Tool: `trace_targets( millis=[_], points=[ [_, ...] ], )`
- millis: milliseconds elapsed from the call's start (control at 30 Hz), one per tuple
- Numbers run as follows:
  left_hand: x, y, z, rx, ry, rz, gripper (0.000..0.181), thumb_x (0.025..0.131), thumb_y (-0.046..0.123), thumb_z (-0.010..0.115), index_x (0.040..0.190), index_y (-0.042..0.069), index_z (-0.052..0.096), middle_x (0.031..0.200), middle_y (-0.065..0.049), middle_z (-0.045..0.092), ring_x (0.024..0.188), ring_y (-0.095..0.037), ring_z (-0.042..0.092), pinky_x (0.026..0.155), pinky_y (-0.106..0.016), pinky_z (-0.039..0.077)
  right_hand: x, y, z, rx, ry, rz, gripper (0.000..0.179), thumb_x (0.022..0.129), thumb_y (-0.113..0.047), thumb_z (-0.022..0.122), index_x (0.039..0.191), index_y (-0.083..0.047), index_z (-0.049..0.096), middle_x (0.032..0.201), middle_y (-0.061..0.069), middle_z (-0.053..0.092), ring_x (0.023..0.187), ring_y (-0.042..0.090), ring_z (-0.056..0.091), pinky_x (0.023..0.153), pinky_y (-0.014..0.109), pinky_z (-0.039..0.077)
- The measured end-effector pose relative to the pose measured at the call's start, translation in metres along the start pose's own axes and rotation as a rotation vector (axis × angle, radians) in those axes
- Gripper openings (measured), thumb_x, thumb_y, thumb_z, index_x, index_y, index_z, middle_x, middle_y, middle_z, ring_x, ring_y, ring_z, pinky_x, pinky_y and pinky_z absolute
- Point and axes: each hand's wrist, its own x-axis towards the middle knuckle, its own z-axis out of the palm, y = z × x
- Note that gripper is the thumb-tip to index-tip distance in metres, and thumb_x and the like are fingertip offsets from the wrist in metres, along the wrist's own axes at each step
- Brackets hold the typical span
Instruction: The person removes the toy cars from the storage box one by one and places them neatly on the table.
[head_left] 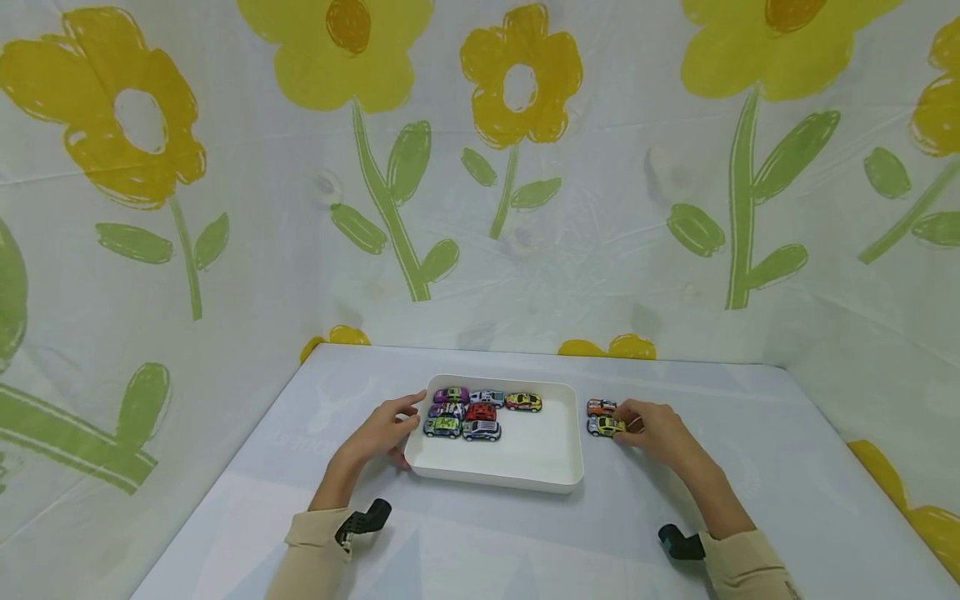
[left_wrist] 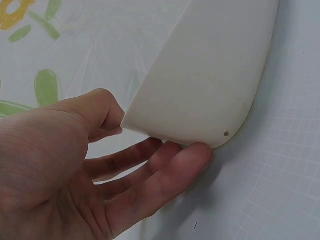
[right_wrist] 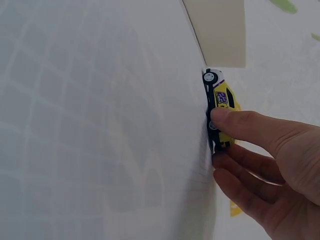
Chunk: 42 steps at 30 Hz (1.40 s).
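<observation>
At the left end of a shallow white tray, my left hand holds its edge. In the left wrist view the fingers curl against the tray's outer wall. My right hand is on the table to the right of the tray, pinching a yellow toy car. The right wrist view shows the thumb on this car's side, with its wheels along the tabletop. Just behind it sits an orange toy car, partly covered by the hand.
Several toy cars stand in the tray's left and back part, among them a red car, a green car and another yellow car. The white table meets a flower-print curtain at the back.
</observation>
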Motion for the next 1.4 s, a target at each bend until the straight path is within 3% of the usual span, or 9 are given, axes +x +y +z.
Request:
trace_targets(
  millis=[800, 1033, 1267, 1400],
  points=[
    [0.002, -0.003, 0.000, 0.035, 0.032, 0.025, 0.052, 0.098, 0.012, 0.054, 0.149, 0.014, 0.043, 0.127, -0.022, 0.059, 0.103, -0.029, 0.063, 0.050, -0.031, 0.059, -0.001, -0.002, -0.001, -0.012, -0.010, -0.014, 0.032, 0.081, -0.014, 0.078, 0.110, -0.008, 0.067, 0.101, 0.008, 0.072, 0.091, 0.020, 0.067, 0.080, 0.039, 0.062],
    [0.003, -0.002, 0.001, 0.064, 0.041, 0.029, 0.052, 0.098, 0.013, 0.055, 0.149, 0.014, 0.044, 0.125, -0.020, 0.061, 0.105, -0.029, 0.063, 0.060, -0.028, 0.058, -0.002, -0.004, -0.006, -0.021, -0.007, -0.026, 0.031, 0.081, -0.016, 0.079, 0.109, -0.008, 0.068, 0.100, 0.007, 0.071, 0.089, 0.020, 0.066, 0.077, 0.037, 0.062],
    [0.004, -0.002, 0.000, 0.046, 0.033, 0.024, 0.052, 0.098, 0.013, 0.055, 0.149, 0.015, 0.044, 0.123, -0.020, 0.061, 0.098, -0.026, 0.062, 0.052, -0.031, 0.059, 0.000, -0.008, -0.011, -0.065, 0.026, -0.050, 0.031, 0.084, -0.021, 0.076, 0.110, -0.008, 0.069, 0.103, 0.009, 0.072, 0.090, 0.022, 0.066, 0.075, 0.037, 0.062],
    [0.004, -0.004, 0.001, 0.050, 0.035, 0.027, 0.053, 0.098, 0.013, 0.055, 0.149, 0.015, 0.044, 0.124, -0.020, 0.061, 0.102, -0.028, 0.062, 0.051, -0.031, 0.059, 0.002, -0.013, -0.013, -0.075, 0.034, -0.052, 0.032, 0.085, -0.024, 0.075, 0.112, -0.008, 0.068, 0.104, 0.009, 0.071, 0.093, 0.024, 0.066, 0.077, 0.040, 0.062]
  ],
)
